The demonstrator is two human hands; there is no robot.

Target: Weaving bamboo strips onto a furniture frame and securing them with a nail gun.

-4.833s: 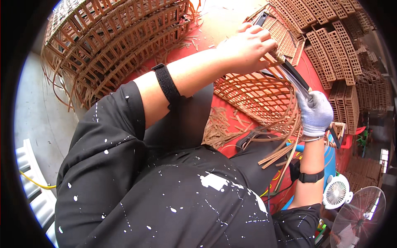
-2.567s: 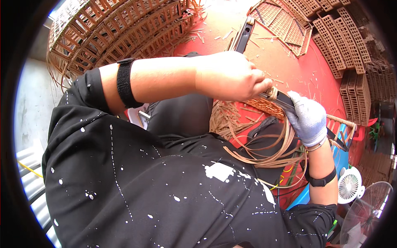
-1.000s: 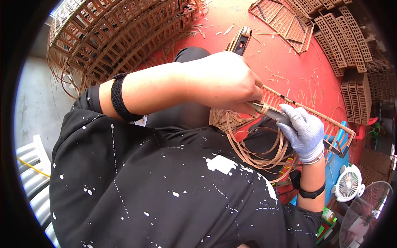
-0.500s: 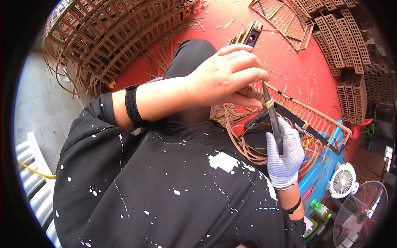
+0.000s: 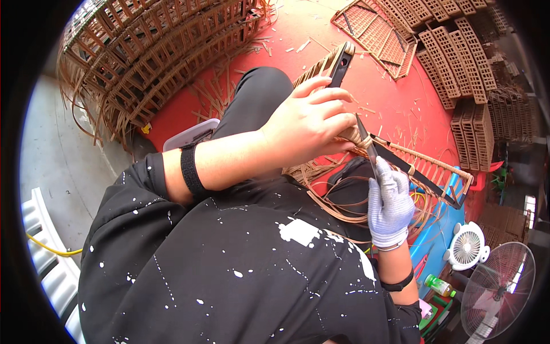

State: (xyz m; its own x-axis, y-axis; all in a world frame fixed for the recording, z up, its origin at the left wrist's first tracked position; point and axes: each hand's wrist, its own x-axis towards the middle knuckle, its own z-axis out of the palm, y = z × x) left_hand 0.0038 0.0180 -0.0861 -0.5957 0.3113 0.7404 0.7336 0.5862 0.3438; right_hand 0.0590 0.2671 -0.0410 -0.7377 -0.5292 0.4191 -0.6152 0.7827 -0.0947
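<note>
A rattan-coloured woven frame with black bars (image 5: 428, 179) lies across my lap, running from upper middle to lower right. My bare left hand (image 5: 306, 117) is closed round it, fingers over the top and thumb below; the gripped part is mostly hidden. My right hand (image 5: 391, 206), in a white knit glove, is closed on a pointed dark grey metal tool (image 5: 372, 152). The tool's tip points up beside my left fingertips, and a band of weaving strip crosses its shaft. Long loose brown strips (image 5: 338, 209) hang in loops below the frame.
Woven panels (image 5: 166, 63) are stacked at the far left, with more panels (image 5: 458, 60) at the far right. Strip scraps litter the red floor (image 5: 395, 109). A white fan (image 5: 467, 246), a larger wire-cage fan (image 5: 498, 289) and a bottle (image 5: 438, 285) stand at lower right.
My right hand has shifted its hold up the tool, its fingers now more upright and nearer the wrapped band. My left hand keeps its grip. The whole view has shifted slightly.
</note>
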